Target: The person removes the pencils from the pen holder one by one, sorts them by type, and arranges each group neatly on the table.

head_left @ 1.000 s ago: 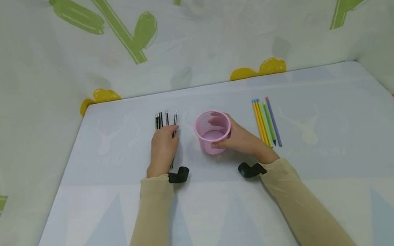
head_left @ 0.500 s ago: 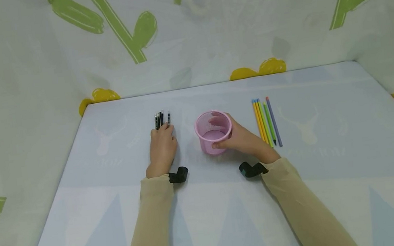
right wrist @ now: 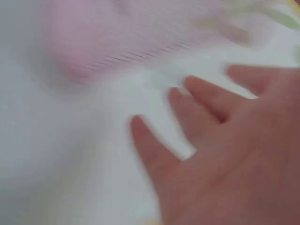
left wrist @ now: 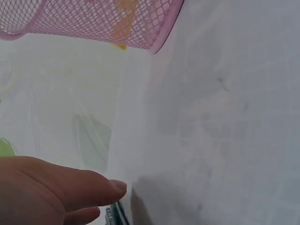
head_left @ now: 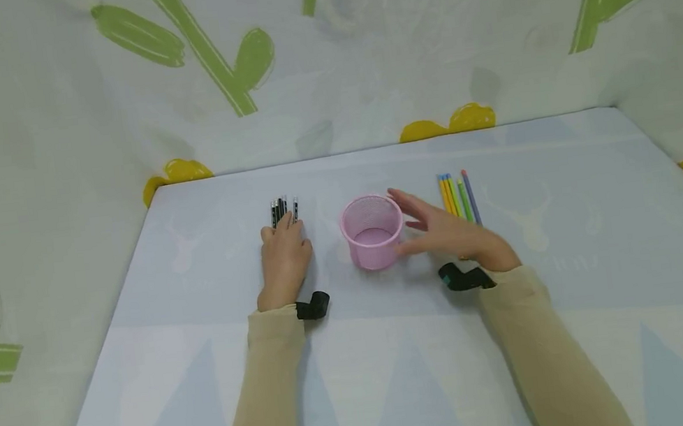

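My left hand (head_left: 282, 260) grips the row of black pencils (head_left: 280, 211), palm down over them, and their pale-tipped ends stick out past the fingers. Most of each pencil is hidden under that hand. To its right a pink mesh pen cup (head_left: 374, 255) stands upright, nothing visible inside. Beside the cup's right wall is my right hand (head_left: 450, 234), its fingers spread and holding nothing. The right wrist view shows the splayed fingers (right wrist: 152, 145) apart from the blurred cup. In the left wrist view the thumb (left wrist: 84, 186) lies against a dark pencil end.
Several coloured pencils (head_left: 463, 199), yellow, green and purple, lie side by side behind the right hand, partly hidden by it. The table (head_left: 365, 365) has a pale patterned cover. Behind it hangs a white sheet (head_left: 362, 63) with green plant prints.
The right hand has let go of the pen cup and moved right, fingers spreading. The left hand has drawn the black pencils closer together. The cup has stayed about where it was.
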### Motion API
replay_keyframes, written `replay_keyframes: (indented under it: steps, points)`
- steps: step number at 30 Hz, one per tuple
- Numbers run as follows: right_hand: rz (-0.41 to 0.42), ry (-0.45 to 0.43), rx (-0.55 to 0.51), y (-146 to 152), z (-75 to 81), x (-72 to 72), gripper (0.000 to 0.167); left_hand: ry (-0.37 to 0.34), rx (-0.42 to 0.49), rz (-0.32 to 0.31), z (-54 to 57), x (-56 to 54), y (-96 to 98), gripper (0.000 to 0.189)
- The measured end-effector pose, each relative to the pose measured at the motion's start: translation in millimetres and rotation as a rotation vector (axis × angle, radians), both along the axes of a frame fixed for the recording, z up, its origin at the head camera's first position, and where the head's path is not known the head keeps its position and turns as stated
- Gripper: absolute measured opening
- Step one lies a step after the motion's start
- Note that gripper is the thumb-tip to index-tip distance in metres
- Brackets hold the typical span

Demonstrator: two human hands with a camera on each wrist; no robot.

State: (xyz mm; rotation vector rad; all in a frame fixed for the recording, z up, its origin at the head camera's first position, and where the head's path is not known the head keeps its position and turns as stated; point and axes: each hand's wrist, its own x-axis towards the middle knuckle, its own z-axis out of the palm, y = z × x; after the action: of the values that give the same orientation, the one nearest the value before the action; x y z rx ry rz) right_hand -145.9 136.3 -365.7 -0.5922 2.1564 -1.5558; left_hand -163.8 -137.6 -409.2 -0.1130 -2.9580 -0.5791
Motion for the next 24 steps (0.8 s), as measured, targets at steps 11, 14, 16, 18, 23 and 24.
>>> replay_keyframes:
  steps: [11, 14, 16, 18, 23, 24]
  points:
    - [-0.294, 0.319, 0.908, 130, 36.9, 3.5, 0.064, -0.208, -0.144, -0.066, 21.3, -14.1, -66.0, 0.055]
    - [-0.276, 0.316, 1.046, 159, 37.0, 4.4, 0.069, -0.256, -0.168, -0.064, 32.9, -19.2, -92.2, 0.061]
    - [-0.272, 0.281, 1.07, 171, 36.0, 4.1, 0.074, -0.291, -0.164, -0.057, 38.5, -20.5, -105.8, 0.068]
    - [-0.272, 0.247, 1.071, 180, 35.3, 3.3, 0.078, -0.314, -0.156, -0.05, 42.3, -22.0, -115.1, 0.075]
    - [-0.278, 0.197, 1.053, 188, 36.3, 1.4, 0.08, -0.324, -0.144, -0.042, 48.2, -24.1, -123.0, 0.078]
    - [-0.278, 0.192, 1.05, 188, 36.5, 1.2, 0.08, -0.324, -0.142, -0.04, 48.8, -24.1, -123.2, 0.078]
